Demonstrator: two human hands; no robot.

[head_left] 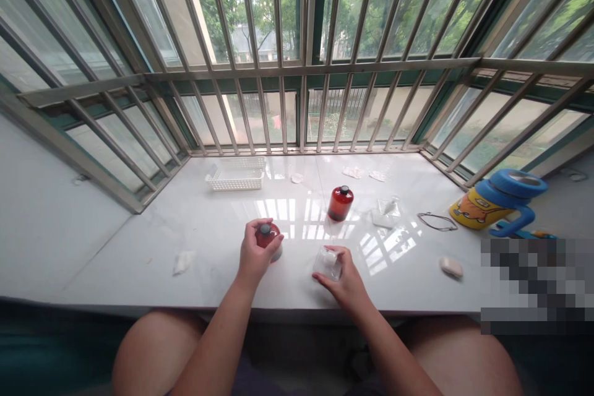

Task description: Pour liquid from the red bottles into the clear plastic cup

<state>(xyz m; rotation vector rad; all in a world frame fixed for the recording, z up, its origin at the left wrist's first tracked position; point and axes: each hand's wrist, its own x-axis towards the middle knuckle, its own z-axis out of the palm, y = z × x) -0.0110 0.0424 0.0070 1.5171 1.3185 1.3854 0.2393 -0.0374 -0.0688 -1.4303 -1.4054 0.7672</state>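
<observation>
My left hand (254, 250) is wrapped around a red-amber bottle (273, 240) with a black cap, upright on the white tabletop. To its right, my right hand (341, 275) grips a small clear plastic packet (326, 263) by its sides, thumb below and fingers above. Something whitish shows inside that packet, too unclear to name. A second red-amber bottle (340, 204) with a black cap stands beyond my hands, touched by neither. Another clear packet (386, 213) lies to the right of that bottle.
A white perforated basket (236, 174) sits at the back left. Crumpled white pieces (184, 263) lie about the glossy counter (139, 260). At right are a thin cord loop (437, 221), a blue-and-yellow mug (487, 201) and a pale rounded object (451, 268). Barred windows surround the counter.
</observation>
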